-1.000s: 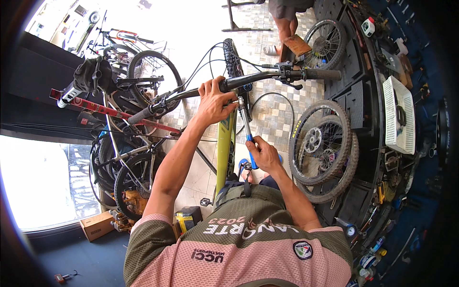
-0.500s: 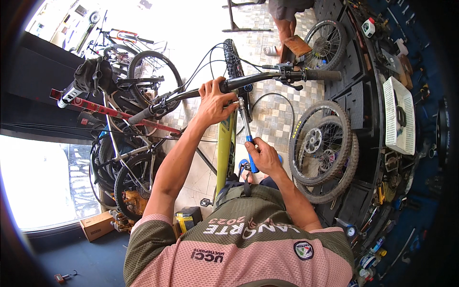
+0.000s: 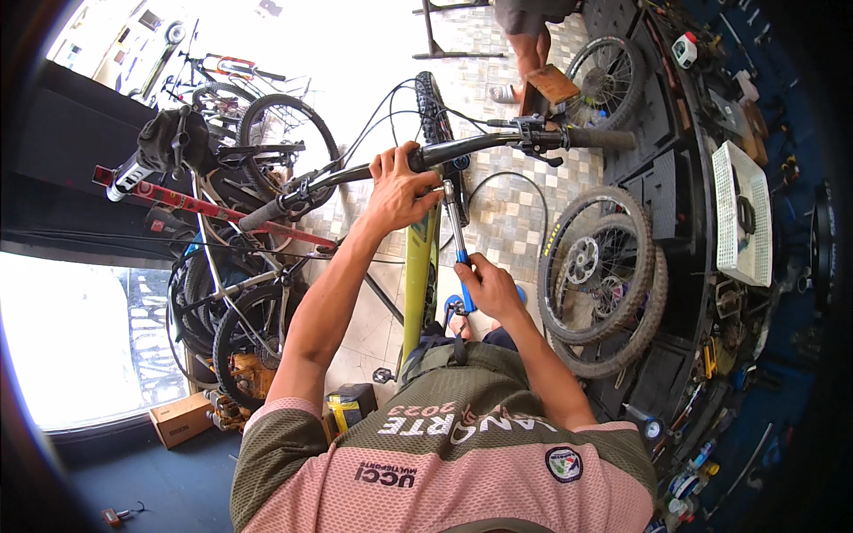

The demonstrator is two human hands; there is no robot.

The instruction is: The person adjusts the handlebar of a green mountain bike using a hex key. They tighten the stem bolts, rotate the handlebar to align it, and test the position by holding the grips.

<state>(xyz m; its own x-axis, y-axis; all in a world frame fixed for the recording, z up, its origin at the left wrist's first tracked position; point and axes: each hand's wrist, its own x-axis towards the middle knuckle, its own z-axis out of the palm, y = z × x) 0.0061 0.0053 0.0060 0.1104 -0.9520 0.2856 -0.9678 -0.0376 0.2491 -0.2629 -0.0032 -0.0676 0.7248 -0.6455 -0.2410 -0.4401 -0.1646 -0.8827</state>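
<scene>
A yellow-green bicycle frame stands in front of me, its black handlebar running across. My left hand is closed over the middle of the handlebar at the stem, which it mostly hides. Its thumb side lies by the head of a torque wrench with a silver shaft and blue handle. My right hand is wrapped round that blue handle, close to my body. The wrench head meets the stem area beside my left fingers; the exact bolt is hidden.
Several parked bicycles, one with a red frame, crowd the left. Loose wheels lean against the black workbench at right, which carries a white basket and tools. Another person's legs stand far ahead. A cardboard box sits lower left.
My right hand and the wrench handle have shifted very slightly. My left hand stays on the handlebar, and the bicycle has hardly moved.
</scene>
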